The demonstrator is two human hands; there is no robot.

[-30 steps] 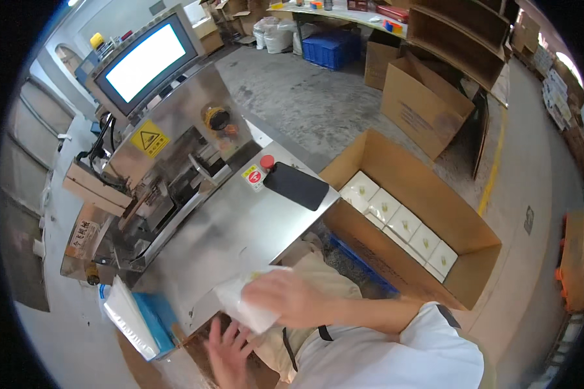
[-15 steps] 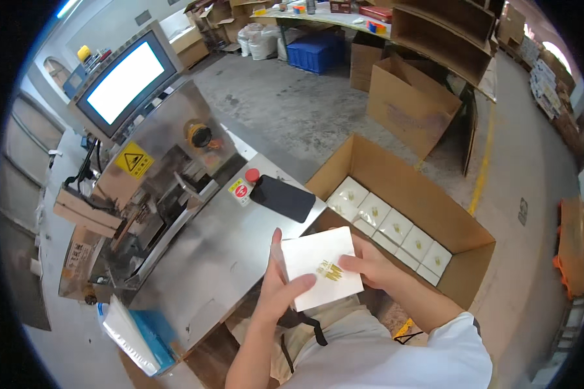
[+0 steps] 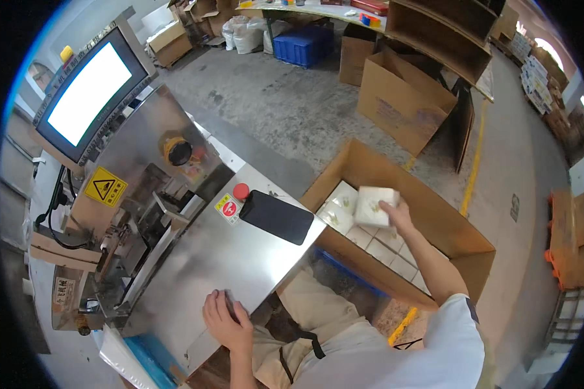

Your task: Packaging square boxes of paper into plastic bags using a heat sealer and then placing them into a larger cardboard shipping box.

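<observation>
Steadily now: right hand [image 3: 399,219] grasps a white square packet [image 3: 371,202] over the open brown cardboard carton [image 3: 428,211], best kept level; left hand [image 3: 229,324] at silver metal worktop [image 3: 230,259], grip unclear.

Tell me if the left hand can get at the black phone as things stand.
Probably yes: the left hand is at the near edge of the metal tabletop, the black phone lies farther along it, and nothing visible blocks the way between.

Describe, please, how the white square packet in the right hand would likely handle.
The white square packet is probably light, since the right hand alone holds it by one side. Its squared edges suggest it's fairly firm and unlikely to roll.
</observation>
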